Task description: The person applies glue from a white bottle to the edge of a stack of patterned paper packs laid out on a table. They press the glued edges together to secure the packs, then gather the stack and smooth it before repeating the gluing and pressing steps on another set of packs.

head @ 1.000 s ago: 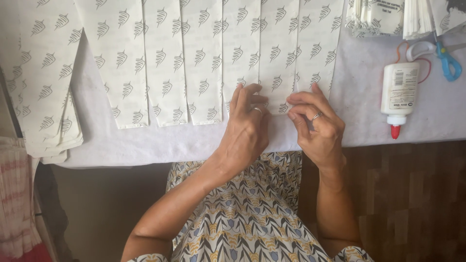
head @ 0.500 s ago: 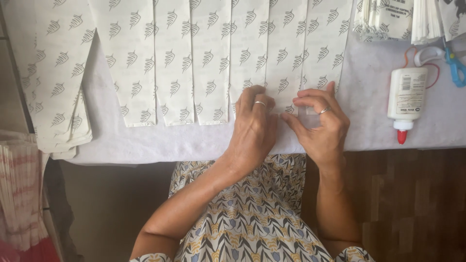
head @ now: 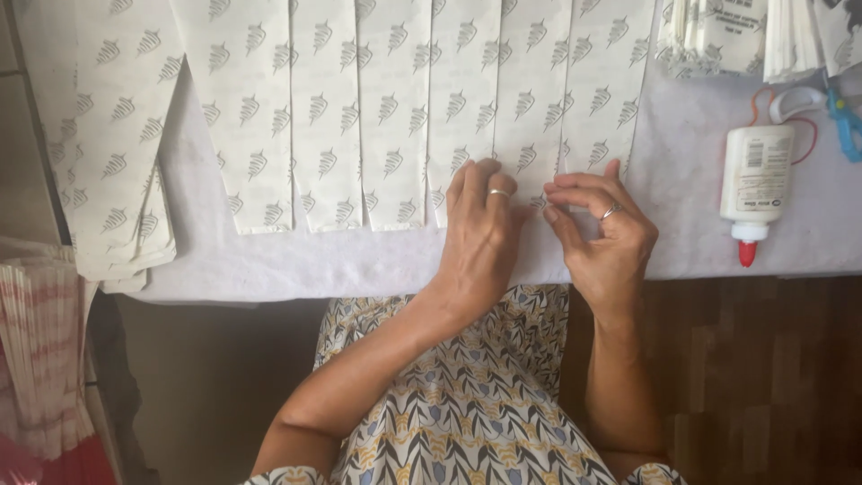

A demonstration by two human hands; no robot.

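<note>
Several white paper strips (head: 395,117) printed with grey leaf marks lie side by side on a white cloth-covered table (head: 269,260). My left hand (head: 480,238) lies flat on the lower ends of the strips near the table's front edge, a ring on one finger. My right hand (head: 603,235) is just to its right, fingers curled, pinching the bottom edge of a strip (head: 539,135). Both hands hide that strip's lower end.
A white glue bottle (head: 752,184) with a red tip lies at the right, blue-handled scissors (head: 842,121) beyond it. A stack of the same printed paper (head: 108,162) hangs off the table's left side. Red-striped papers (head: 40,350) sit at the lower left. More paper stacks (head: 718,36) lie at the back right.
Both hands have stayed on the strip ends. My right fingers have curled in more tightly against the strip's edge, and the view has shifted slightly.
</note>
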